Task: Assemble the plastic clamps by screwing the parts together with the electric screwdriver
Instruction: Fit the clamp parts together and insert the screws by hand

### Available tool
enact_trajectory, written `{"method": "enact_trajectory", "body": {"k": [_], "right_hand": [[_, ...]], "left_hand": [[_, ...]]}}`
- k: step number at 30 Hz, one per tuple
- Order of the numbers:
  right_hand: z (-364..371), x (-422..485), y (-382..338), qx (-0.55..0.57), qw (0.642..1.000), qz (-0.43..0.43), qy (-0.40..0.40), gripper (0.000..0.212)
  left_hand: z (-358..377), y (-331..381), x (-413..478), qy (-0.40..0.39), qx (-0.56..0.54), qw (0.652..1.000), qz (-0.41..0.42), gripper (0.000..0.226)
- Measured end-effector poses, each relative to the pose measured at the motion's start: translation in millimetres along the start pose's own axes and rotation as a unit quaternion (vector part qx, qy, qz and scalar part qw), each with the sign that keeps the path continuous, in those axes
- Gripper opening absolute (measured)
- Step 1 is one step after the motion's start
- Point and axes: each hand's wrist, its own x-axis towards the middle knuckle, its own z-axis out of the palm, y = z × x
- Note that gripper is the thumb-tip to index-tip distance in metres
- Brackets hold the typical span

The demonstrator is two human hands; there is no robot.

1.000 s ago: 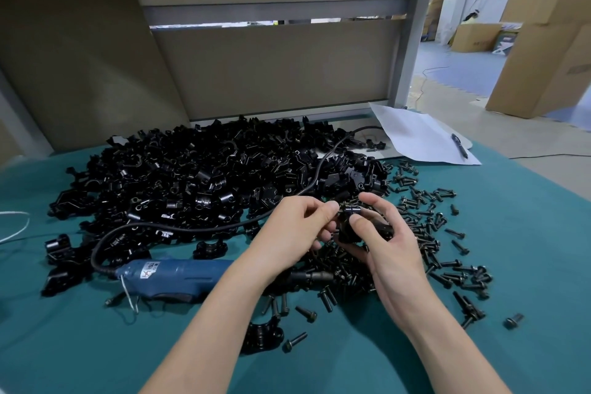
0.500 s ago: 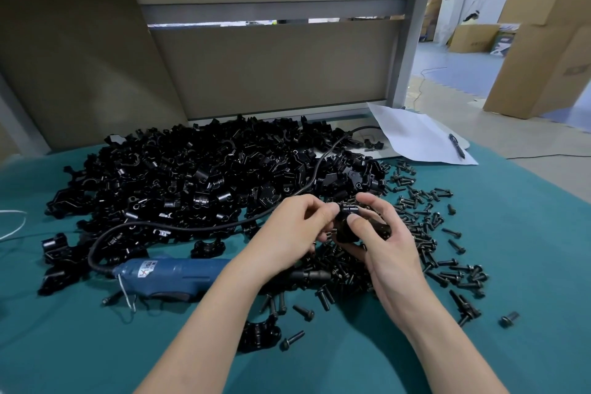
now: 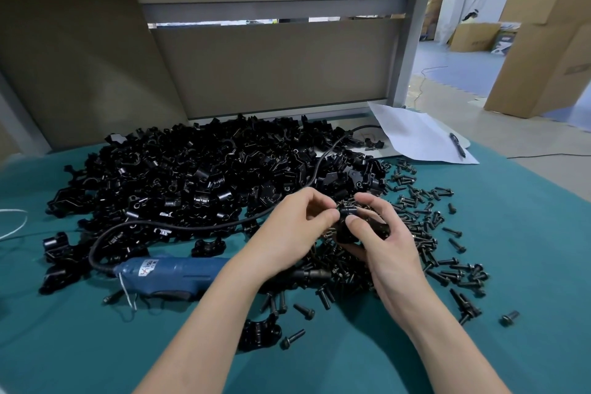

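Nearest, on teal table [image 3: 527, 249]: lone black clamp half [image 3: 259, 334], one loose screw [image 3: 292, 337] just beside, to the right.
Behind: blue electric screwdriver [image 3: 179, 272] flat on table, long axis left-right, black nose pointing right, passing under left forearm. White label with red mark near cable end; lettering too small to read. Black cable [image 3: 204, 228] out of left end, looping up over pile.
Above a drift of screws [image 3: 441, 234]: right hand [image 3: 383, 243] curled round black clamp part [image 3: 348, 224], held off table; which way it points unclear. Left hand [image 3: 294, 230] with thumb and forefinger pinched onto its left edge.
Beyond: large pile of clamp parts [image 3: 198, 182].
Far right: white paper sheet [image 3: 419, 134], pen [image 3: 457, 144] on it; cardboard boxes [image 3: 543, 51] on floor.
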Motion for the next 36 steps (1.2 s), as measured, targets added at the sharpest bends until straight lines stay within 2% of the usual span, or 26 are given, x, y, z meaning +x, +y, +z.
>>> {"method": "enact_trajectory", "body": {"k": [2, 4, 6, 10, 13, 16, 20, 23, 27, 32, 34, 36], "right_hand": [[-0.2, 1.0, -2.6, 0.039, 0.999, 0.006, 0.004, 0.027], [-2.2, 3.2, -8.4, 0.139, 0.990, 0.025, 0.011, 0.027], [-7.0, 3.9, -16.9, 0.256, 0.965, 0.055, 0.011, 0.033], [-16.7, 0.9, -26.7, 0.411, 0.906, 0.101, 0.020, 0.037], [-17.8, 0.5, -27.8, 0.447, 0.886, 0.114, 0.033, 0.034], [-17.6, 1.3, -27.4, 0.452, 0.883, 0.121, 0.040, 0.029], [-17.1, 2.7, -27.5, 0.455, 0.880, 0.124, 0.050, 0.032], [-17.1, 3.1, -28.1, 0.452, 0.883, 0.119, 0.052, 0.038], [-16.7, 2.1, -28.6, 0.437, 0.889, 0.126, 0.041, 0.034], [-11.7, 2.0, -27.2, 0.405, 0.904, 0.134, 0.017, 0.030], [-10.3, 2.4, -25.1, 0.389, 0.912, 0.131, 0.007, 0.029], [-9.9, 3.1, -22.4, 0.376, 0.918, 0.128, -0.007, 0.029]], "left_hand": [[0.7, -0.5, -0.2, -0.001, -0.019, 1.000, 0.011, 0.007], [-2.2, -1.8, 0.2, 0.008, -0.034, 0.999, -0.001, 0.011], [-9.9, -4.8, 1.2, 0.023, -0.017, 0.999, -0.021, 0.013], [-25.9, -11.8, 2.9, 0.055, 0.061, 0.994, -0.067, 0.014], [-23.6, -9.7, 7.8, 0.040, 0.178, 0.979, -0.088, 0.015], [-9.4, -1.4, 13.6, -0.017, 0.297, 0.952, -0.076, 0.017], [9.9, 3.2, 22.0, -0.063, 0.471, 0.876, -0.078, 0.023], [19.0, 3.8, 24.6, -0.050, 0.530, 0.841, -0.098, 0.003], [22.4, -0.6, 26.7, -0.037, 0.527, 0.843, -0.105, 0.009], [18.1, -5.3, 30.3, -0.031, 0.436, 0.890, -0.127, 0.021], [17.3, -5.4, 27.9, -0.011, 0.428, 0.898, -0.103, 0.021], [14.3, -3.2, 21.1, 0.040, 0.385, 0.920, -0.056, 0.017]]}}
